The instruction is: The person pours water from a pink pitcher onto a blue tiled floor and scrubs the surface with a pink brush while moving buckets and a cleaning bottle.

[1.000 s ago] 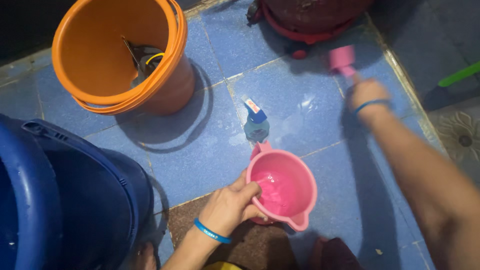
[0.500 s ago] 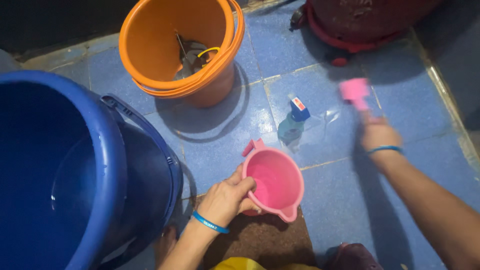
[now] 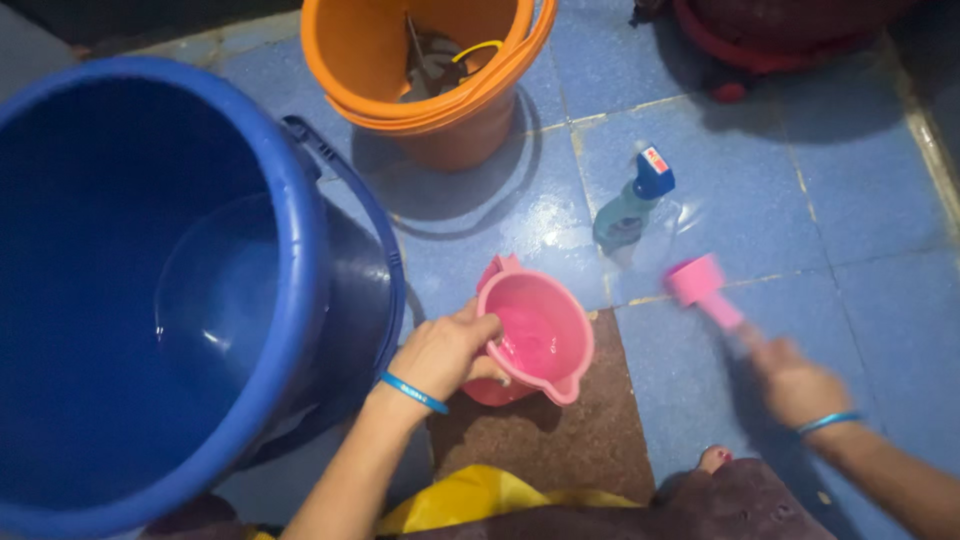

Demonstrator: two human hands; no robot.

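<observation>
My left hand [image 3: 445, 352] grips the rim of a small pink jug [image 3: 535, 335] that stands on the blue tiled floor at the edge of a brown mat [image 3: 560, 435]. My right hand [image 3: 795, 385], blurred by motion, holds a pink brush [image 3: 700, 287] by its handle, its head low over the wet tiles. A blue-capped spray bottle [image 3: 630, 205] lies on the floor just beyond the brush. Both wrists wear a thin blue band.
A large blue bucket [image 3: 300, 230] with water in it fills the left side. An orange bucket [image 3: 440, 100] holding some items stands at the top centre. A dark red object [image 3: 790, 40] sits at the top right. My toe [image 3: 712, 460] shows near the mat.
The view has swung left, so the blue bucket now fills more of the picture. My right hand has pulled the pink brush back toward me across the tiles. My left hand stays on the jug.
</observation>
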